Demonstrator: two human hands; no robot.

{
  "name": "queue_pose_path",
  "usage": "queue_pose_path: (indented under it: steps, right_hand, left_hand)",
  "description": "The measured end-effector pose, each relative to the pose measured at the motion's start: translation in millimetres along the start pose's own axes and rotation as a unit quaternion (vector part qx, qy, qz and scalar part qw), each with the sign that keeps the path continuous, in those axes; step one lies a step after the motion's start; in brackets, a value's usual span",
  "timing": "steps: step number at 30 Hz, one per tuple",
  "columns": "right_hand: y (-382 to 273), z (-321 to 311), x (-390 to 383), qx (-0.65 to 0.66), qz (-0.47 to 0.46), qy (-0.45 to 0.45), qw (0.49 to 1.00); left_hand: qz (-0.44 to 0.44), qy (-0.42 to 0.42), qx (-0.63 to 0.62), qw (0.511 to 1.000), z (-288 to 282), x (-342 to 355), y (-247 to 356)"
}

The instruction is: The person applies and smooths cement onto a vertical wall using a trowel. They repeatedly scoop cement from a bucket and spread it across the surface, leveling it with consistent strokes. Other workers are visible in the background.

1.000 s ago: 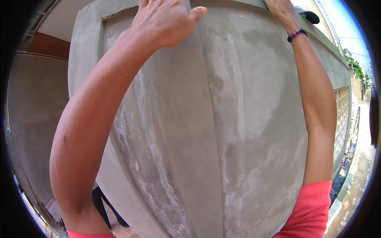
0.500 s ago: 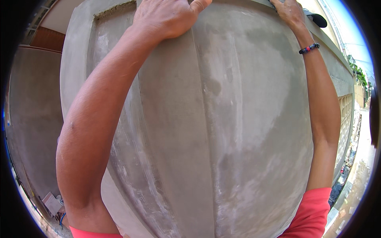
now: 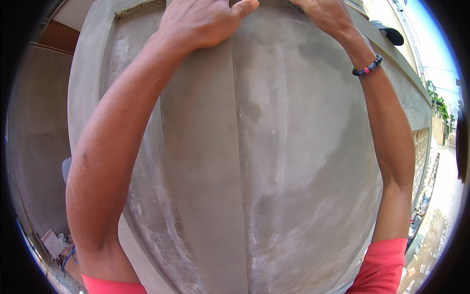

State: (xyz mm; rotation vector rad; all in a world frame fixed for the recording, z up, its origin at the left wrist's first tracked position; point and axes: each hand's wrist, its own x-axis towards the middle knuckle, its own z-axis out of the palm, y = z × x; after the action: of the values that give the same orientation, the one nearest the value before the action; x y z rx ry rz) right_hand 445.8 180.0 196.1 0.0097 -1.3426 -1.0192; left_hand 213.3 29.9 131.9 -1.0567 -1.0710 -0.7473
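Note:
A grey cement-plastered wall panel (image 3: 303, 147) fills the middle of the view, with damp dark patches and whitish vertical streaks. My left hand (image 3: 205, 22) is raised to its top, thumb pointing right and the fingers curled, partly cut off by the upper edge. To the right, my right hand (image 3: 325, 17) also reaches up to the panel's top, its fingers bent at a dark edge that runs out of view. What either hand grips is hidden. A beaded bracelet (image 3: 367, 66) circles my right wrist.
A dark cap-like object (image 3: 391, 35) sits on the ledge at the upper right. Beyond it run a wall with a lattice opening (image 3: 420, 142) and a sunlit paved lane (image 3: 435, 215). At the lower left lie a blue cord (image 3: 68, 258) and a pale board (image 3: 51, 243).
My right hand has moved left along the panel's top, closer to my left hand. My left hand stays nearly in place, and the view has shifted slightly.

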Motion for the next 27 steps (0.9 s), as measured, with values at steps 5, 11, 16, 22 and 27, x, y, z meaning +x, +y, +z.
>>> queue_pose_path:
  steps: [5,11,16,22,27]
  right_hand:
    - [25,-4,44,-0.013,-0.048,-0.015,0.999]
    - [50,-48,10,0.034,0.033,-0.152,0.987]
    - [-8,5,42,0.224,-0.051,-0.126,0.965]
    - [20,-39,29,0.092,0.055,-0.11,0.988]
    - [-32,-18,38,0.086,-0.116,-0.153,0.978]
  left_hand:
    - [0.004,0.069,-0.085,0.994,4,12,17]
    - [-0.045,0.096,-0.117,0.987,16,9,-5]
    - [-0.046,0.178,-0.154,0.971,17,15,-8]
    - [0.016,0.155,-0.027,0.987,6,-8,-15]
    - [0.062,0.056,0.007,0.996,6,-90,33]
